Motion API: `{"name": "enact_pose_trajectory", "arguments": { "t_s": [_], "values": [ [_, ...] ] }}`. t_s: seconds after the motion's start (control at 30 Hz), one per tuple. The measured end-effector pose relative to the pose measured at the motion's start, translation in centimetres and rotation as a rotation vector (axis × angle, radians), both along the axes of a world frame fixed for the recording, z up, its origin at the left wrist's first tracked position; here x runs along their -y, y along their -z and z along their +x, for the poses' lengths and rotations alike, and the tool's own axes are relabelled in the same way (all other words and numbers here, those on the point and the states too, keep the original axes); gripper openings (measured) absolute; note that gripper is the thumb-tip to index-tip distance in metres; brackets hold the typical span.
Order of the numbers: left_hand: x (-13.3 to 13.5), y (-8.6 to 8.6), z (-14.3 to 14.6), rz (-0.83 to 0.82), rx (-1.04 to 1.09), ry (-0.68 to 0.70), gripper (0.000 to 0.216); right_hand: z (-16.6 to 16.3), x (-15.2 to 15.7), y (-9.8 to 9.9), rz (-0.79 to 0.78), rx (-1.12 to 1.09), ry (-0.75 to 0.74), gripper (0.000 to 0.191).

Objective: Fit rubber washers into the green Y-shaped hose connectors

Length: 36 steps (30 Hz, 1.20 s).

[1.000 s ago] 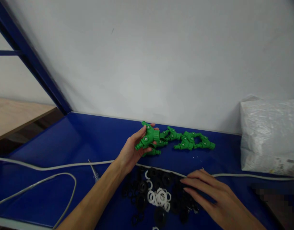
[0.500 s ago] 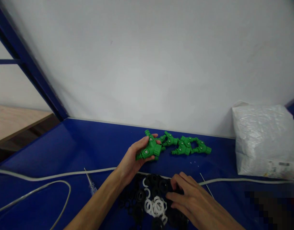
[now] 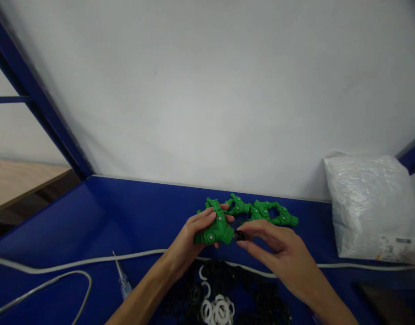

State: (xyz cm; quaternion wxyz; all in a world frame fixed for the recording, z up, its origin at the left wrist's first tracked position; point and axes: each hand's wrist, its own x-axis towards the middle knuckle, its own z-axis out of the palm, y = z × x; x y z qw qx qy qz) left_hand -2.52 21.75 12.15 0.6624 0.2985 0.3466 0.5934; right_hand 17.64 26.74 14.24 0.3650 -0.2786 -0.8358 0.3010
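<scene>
My left hand (image 3: pixel 188 239) is wrapped round a green plastic three-way connector (image 3: pixel 216 228), held just above the blue table (image 3: pixel 126 212). My right hand (image 3: pixel 278 253) pinches a small black ring (image 3: pixel 240 235) right at the connector's open right end. Below both hands lies a heap of black rings (image 3: pixel 248 289) mixed with white rings (image 3: pixel 217 309). More green connectors (image 3: pixel 261 212) lie in a row behind, against the white wall.
A white plastic bag (image 3: pixel 370 207) sits at the right by the wall. A grey cable (image 3: pixel 58 266) runs across the table in front, with a clear-handled screwdriver (image 3: pixel 122 275) beside it. A blue frame post (image 3: pixel 41 108) slants at left, and a wooden surface (image 3: pixel 14 180) lies beyond.
My right hand has lifted from the ring heap with a black ring and brought it to the connector's end. My left hand has drawn the connector slightly nearer.
</scene>
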Motion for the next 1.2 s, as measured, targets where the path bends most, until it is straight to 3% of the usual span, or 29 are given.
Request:
{"name": "enact_pose_trajectory", "arguments": {
  "t_s": [0.2,0.57,0.87,1.03,1.2],
  "values": [
    [0.0,-0.2,0.5,-0.025,-0.087,0.018,0.04,-0.4,-0.4,1.3,0.084,-0.135,0.044,0.01],
    [0.1,0.2,0.9,-0.111,-0.102,0.049,0.043,0.1,-0.1,1.5,0.109,-0.188,0.03,0.02],
    [0.0,-0.3,0.3,-0.18,-0.074,0.067,0.043,0.7,-0.5,1.9,-0.052,-0.214,0.081,0.018],
    [-0.1,0.3,0.3,-0.167,-0.185,0.053,0.05,1.0,-0.4,1.8,0.185,-0.082,0.155,0.022],
    [0.0,1.0,0.7,-0.151,-0.294,0.015,0.049,0.5,-0.1,1.8,0.295,-0.071,0.083,0.027]
  ]
}}
